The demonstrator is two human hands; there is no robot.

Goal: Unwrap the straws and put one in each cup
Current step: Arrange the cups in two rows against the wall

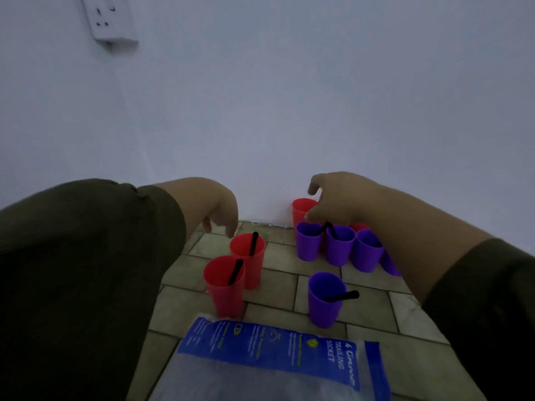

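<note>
Ok, right hand point(341, 202) is the one in play. It hangs palm-down over the back row, directly above the left purple cup point(308, 246) and the middle purple cup point(340, 248). The left straw point(319, 230) and the middle straw point(333, 232) lean inward from those cups, and their tops meet in an inverted V right under the hand, touching it or nearly so. The thumb sticks up, apart from the other fingers, which curl down toward the left cup's rim; can't tell whether they pinch a straw top or hold nothing. Both straws run steeply up toward the hand, so any grip or release comes from above. Left hand point(220, 211) hovers above the second red cup point(252, 263), fingers drooping loosely and holding nothing, just left of that cup's near-upright straw point(254, 243). The front red cup point(224, 289) has its own straw point(236, 272), and the front purple cup point(322, 303) has a low straw point(343, 296) tipped over its right rim. The back red cup point(301, 208), against the wall and partly behind the right hand, shows no straw. Same for the hidden red cup point(359, 226) peeking out behind the purple row. My read: those two are the open targets, and the right hand is nearer both. No wrapped straw in view. A blue-labelled bag point(275, 345) lies nearest the camera.
</note>
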